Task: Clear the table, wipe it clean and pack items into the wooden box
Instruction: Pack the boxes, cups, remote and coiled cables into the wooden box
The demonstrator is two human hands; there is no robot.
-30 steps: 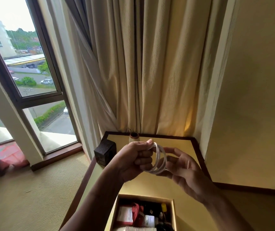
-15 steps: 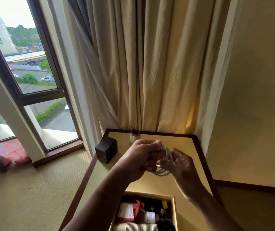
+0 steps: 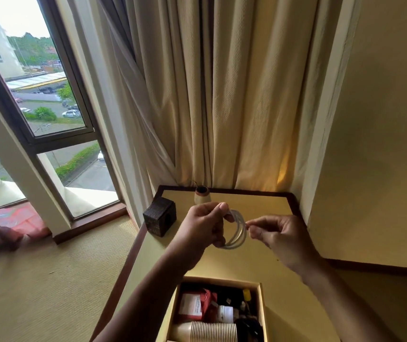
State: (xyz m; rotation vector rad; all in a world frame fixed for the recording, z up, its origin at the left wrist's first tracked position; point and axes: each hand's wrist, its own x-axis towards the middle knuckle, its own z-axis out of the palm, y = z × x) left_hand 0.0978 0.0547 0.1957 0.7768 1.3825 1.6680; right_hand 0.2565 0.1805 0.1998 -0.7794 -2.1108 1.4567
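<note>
A coiled white cable (image 3: pixel 238 230) hangs in the air above the table (image 3: pixel 251 265). My left hand (image 3: pixel 206 224) grips the coil's left side with curled fingers. My right hand (image 3: pixel 275 234) pinches the cable's right edge between thumb and forefinger. Below my hands sits the wooden box (image 3: pixel 261 314), open at the top, with red packets, a stack of paper cups (image 3: pixel 212 332) and dark items inside.
A dark woven cube box (image 3: pixel 159 215) stands at the table's left edge. A small beige vase (image 3: pixel 202 195) stands at the back by the cream curtains (image 3: pixel 222 95). A wall closes the right side; window and carpet lie to the left.
My hands have drawn apart: the right hand slid off the coil and now pinches its right edge, while the left keeps its grip. The view tilted down slightly, showing more of the box.
</note>
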